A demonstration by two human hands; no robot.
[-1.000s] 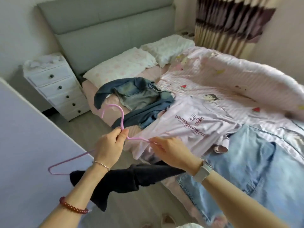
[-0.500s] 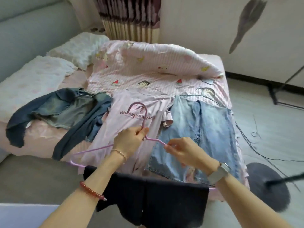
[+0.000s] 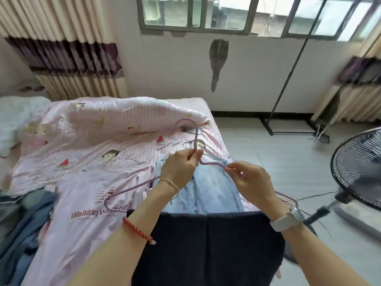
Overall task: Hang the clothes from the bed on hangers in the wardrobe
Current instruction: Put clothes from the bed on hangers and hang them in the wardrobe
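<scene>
Bed (image 3: 210,112) carries a pink striped cartoon-print duvet (image 3: 92,137); window (image 3: 226,15) and striped curtain (image 3: 68,48) behind it, standing fan (image 3: 358,168) on the floor at right. Pink T-shirt (image 3: 82,213) and light blue jeans (image 3: 214,188) lie flat near the bed's near edge. Pink hanger (image 3: 186,121) is held up over the jeans, dark garment (image 3: 206,248) draped on its lower bar. Left hand (image 3: 178,170) pinches the neck below the hook; right hand (image 3: 250,180) pinches the right shoulder.

Pink t-shirt (image 3: 82,203) — red print "Waiting wave", rest cut off by hanger — unreadable.
</scene>
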